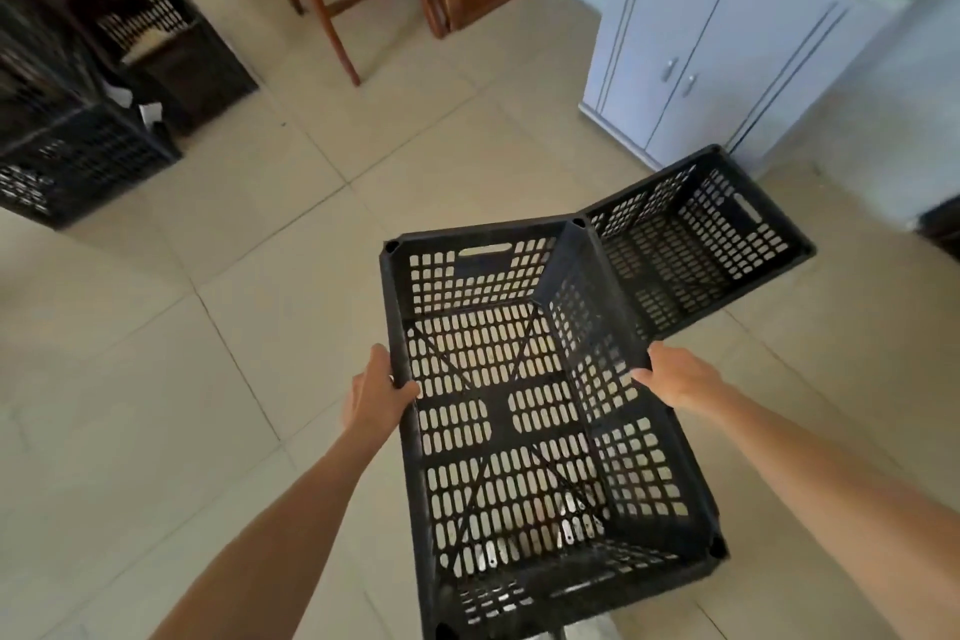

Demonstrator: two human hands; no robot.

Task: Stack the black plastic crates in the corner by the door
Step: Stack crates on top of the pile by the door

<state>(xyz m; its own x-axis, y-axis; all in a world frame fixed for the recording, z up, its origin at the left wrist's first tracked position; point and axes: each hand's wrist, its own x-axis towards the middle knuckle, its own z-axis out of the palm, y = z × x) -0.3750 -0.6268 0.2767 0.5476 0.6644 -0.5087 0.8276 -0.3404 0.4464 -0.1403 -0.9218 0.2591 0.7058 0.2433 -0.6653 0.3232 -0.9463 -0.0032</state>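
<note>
— Holding one black crate [524,411]: left hand [375,392] and right hand [678,377], each grip closed on a long rim.
— And others?
— A second crate [701,244] on the floor [218,327] beside it; two crate stacks [78,156] far left.

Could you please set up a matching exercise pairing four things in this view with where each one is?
Things:
1. held crate
2. second crate
3. white cabinet
4. left hand

Places:
A. top right, against the wall
B. gripping the near crate's left rim
C. on the floor beyond the right hand
D. gripped between both hands

Pairs: 1-D, 2-C, 3-A, 4-B
</note>
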